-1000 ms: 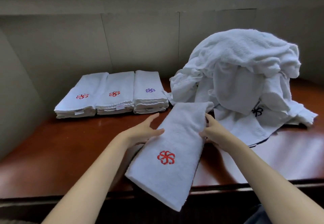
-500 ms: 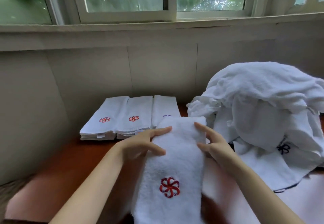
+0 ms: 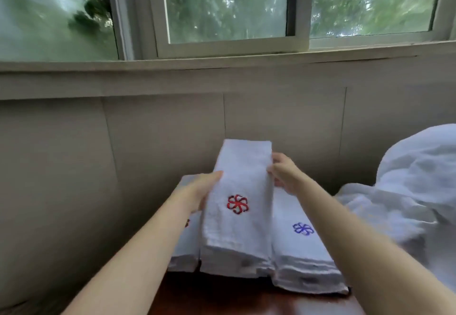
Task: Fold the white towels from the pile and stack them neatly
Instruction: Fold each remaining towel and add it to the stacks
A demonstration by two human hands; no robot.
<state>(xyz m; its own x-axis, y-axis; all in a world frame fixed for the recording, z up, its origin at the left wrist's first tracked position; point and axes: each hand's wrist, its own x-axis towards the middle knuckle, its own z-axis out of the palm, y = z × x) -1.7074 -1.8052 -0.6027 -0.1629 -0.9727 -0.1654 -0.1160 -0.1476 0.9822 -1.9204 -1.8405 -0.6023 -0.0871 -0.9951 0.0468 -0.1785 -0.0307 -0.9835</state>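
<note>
Lengthwise toward the wall, folded towel [image 3: 238,191], left hand [image 3: 197,192] and right hand [image 3: 283,175] each in a closed grip on its long edges, over the middle stack [image 3: 234,260].

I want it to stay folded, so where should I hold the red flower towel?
Hold the red flower towel by its two long edges, one from each side, as the left hand and right hand do now; it is a long narrow strip.
</note>
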